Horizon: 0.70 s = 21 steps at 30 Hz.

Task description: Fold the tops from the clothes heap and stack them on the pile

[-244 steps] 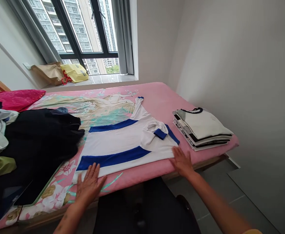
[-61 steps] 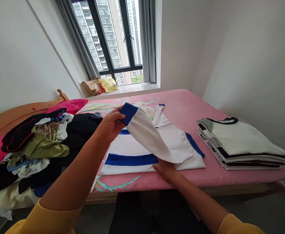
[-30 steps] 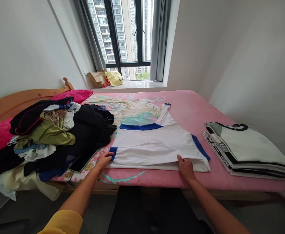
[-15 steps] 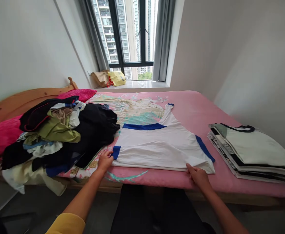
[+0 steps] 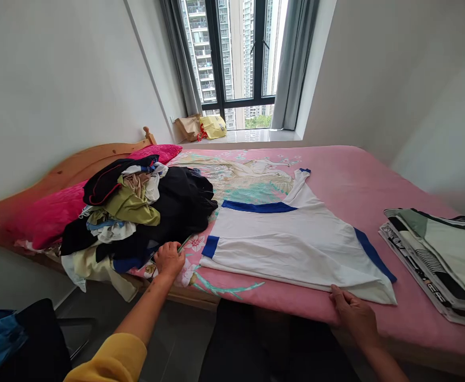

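Observation:
A white T-shirt (image 5: 280,239) with blue trim at neck and sleeves lies on the bed, folded over lengthwise, its near edge along the mattress front. My right hand (image 5: 354,313) pinches that near edge toward the hem between thumb and fingers. At the left, my left hand (image 5: 169,260) is curled over a phone (image 5: 184,243) lying on the bedsheet beside the clothes pile. Most of the phone is hidden under the hand; only a thin greenish edge shows. The left blue sleeve cuff (image 5: 210,247) lies free, a short way right of my left hand.
A heap of loose clothes (image 5: 137,212) sits at the left by pink pillows (image 5: 57,215) and the wooden headboard (image 5: 73,167). Folded garments (image 5: 451,254) are stacked at the right. Bags (image 5: 212,127) stand on the windowsill. A chair (image 5: 41,334) is at lower left.
My left hand has let go of the blue sleeve cuff and moved left onto the phone. My right hand stays at the shirt's near edge. The view has turned left.

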Available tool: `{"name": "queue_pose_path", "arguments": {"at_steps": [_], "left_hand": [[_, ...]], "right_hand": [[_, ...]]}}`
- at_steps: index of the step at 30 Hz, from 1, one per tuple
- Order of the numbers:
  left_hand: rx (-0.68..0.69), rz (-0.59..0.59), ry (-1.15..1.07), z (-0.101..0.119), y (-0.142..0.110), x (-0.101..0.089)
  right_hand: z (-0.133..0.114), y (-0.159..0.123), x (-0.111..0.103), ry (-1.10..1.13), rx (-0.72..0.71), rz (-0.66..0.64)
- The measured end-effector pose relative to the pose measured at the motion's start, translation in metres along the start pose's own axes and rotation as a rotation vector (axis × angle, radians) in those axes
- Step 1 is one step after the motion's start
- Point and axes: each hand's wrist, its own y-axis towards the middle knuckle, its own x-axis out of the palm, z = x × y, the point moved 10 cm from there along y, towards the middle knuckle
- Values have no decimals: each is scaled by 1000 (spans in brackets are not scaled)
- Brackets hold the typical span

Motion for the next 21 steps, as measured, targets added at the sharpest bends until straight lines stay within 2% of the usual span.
{"name": "queue_pose_path", "arguments": {"at_steps": [5, 10, 16, 21], "left_hand": [[-121, -50, 53, -12, 28, 9], [-143, -121, 59, -17, 44, 19], [-136, -170, 83, -21, 52, 23], [-95, -224, 98, -21, 45, 23]], "right_hand": [[0, 0, 1, 0, 36, 11], [2, 3, 1, -37, 57, 20], [4, 5, 2, -44, 45, 48], [5, 4, -1, -62, 68, 67]]}}
